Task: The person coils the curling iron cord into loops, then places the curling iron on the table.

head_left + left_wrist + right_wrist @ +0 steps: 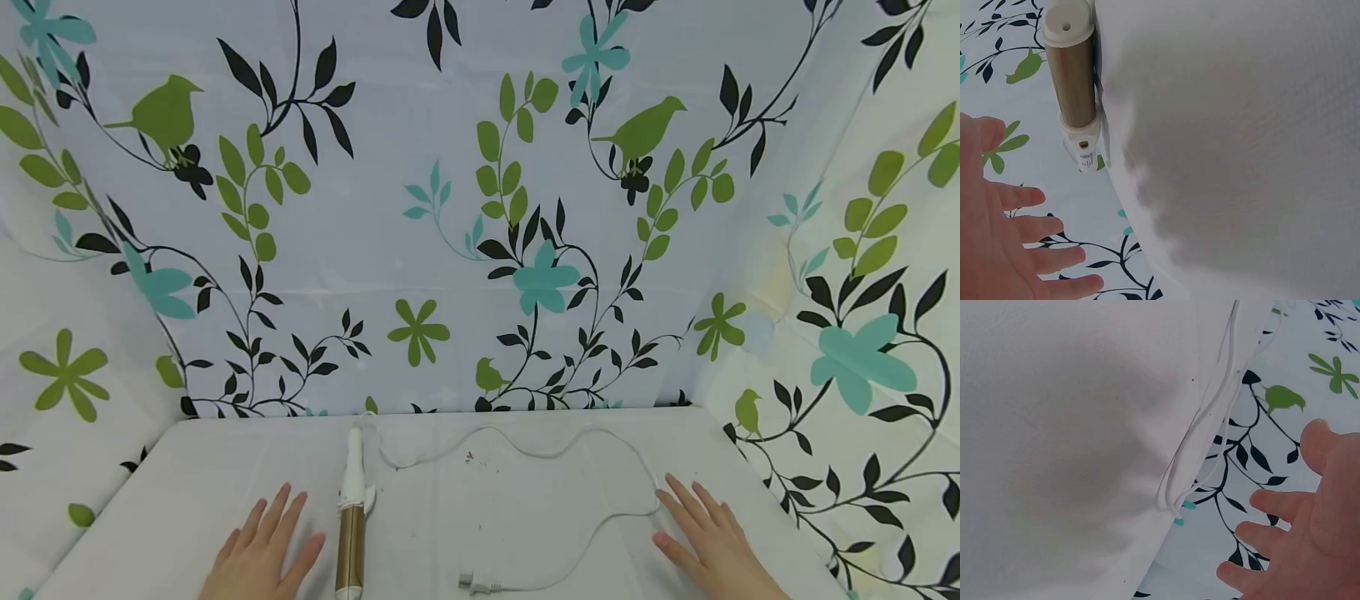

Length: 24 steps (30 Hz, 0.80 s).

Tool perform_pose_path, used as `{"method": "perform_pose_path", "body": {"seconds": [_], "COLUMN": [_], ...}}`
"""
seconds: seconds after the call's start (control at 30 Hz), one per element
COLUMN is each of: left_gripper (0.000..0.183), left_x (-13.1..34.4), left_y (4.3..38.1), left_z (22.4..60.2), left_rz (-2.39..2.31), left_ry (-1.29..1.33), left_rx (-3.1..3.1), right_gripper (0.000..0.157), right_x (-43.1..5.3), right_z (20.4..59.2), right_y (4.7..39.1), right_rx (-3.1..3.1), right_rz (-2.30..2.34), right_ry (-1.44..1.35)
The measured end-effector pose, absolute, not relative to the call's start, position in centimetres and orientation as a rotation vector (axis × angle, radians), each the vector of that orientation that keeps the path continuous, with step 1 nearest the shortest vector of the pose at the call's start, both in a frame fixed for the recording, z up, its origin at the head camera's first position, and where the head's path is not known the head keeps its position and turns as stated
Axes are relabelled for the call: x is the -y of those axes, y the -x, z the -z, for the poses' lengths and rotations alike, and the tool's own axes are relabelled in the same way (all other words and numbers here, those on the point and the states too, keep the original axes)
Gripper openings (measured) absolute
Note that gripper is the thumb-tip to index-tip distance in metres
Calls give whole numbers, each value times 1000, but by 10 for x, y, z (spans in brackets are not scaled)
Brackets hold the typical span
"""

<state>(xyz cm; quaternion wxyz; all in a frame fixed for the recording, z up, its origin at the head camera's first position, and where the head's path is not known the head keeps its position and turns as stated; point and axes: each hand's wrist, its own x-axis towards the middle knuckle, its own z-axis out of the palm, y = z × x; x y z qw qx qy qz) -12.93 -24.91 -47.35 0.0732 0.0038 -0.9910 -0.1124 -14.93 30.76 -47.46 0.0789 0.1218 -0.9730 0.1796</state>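
Observation:
A curling iron (351, 533) with a gold barrel and white handle lies lengthwise on the white table, its handle toward the back. From it a thin white cord (551, 454) loops across to the right and ends in a white plug (477, 583) near the front. My left hand (262, 550), fingers spread and straight, is just left of the curling iron and holds nothing. On the other side, my right hand (708, 537) is spread beside the cord's right bend, also holding nothing. Both wrist views show the hands apart from the table surface, fingers extended.
The white table (420, 508) has its far edge against a hanging cloth (360, 208) printed with leaves, birds and flowers. The same patterned cloth (862, 350) closes in the right side and the left side. A small dark mark (469, 457) is on the tabletop.

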Motion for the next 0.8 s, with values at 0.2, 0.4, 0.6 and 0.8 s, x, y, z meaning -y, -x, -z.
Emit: {"method": "perform_pose_path", "body": {"seconds": [0.2, 0.4, 0.6, 0.8], "left_gripper": [77, 84, 80, 79], "left_x": [241, 227, 215, 209], "left_y": [129, 133, 136, 144], "left_z": [474, 471, 469, 471], "left_rz": [414, 476, 498, 579], "left_ry": [25, 12, -10, -27], "left_rx": [2986, 3056, 3051, 3117], "right_gripper": [55, 53, 52, 54], "right_x": [-291, -269, -242, -210], "right_z": [472, 465, 460, 444], "right_y": [147, 149, 152, 157], "right_rx": [2892, 2861, 2784, 2809], "right_rz": [-596, -703, -760, -744], "right_ry": [-385, -435, -533, -589]}}
